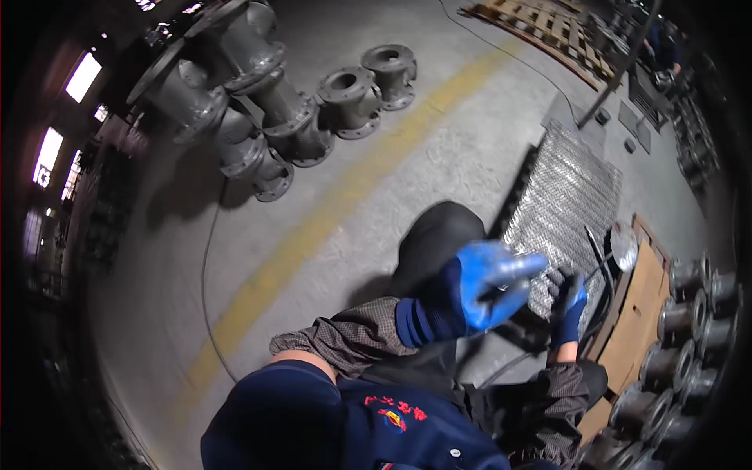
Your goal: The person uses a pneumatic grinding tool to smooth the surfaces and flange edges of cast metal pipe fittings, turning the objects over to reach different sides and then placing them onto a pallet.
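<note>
Metal plate (pixel 568 192) runs lengthwise away from the hands (pixel 484 288), angling right.

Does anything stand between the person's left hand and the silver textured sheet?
Nothing visible does: the left hand overlaps the near part of the silver textured sheet in view. The right hand is farther right, not between them. Height cannot be judged.
</note>
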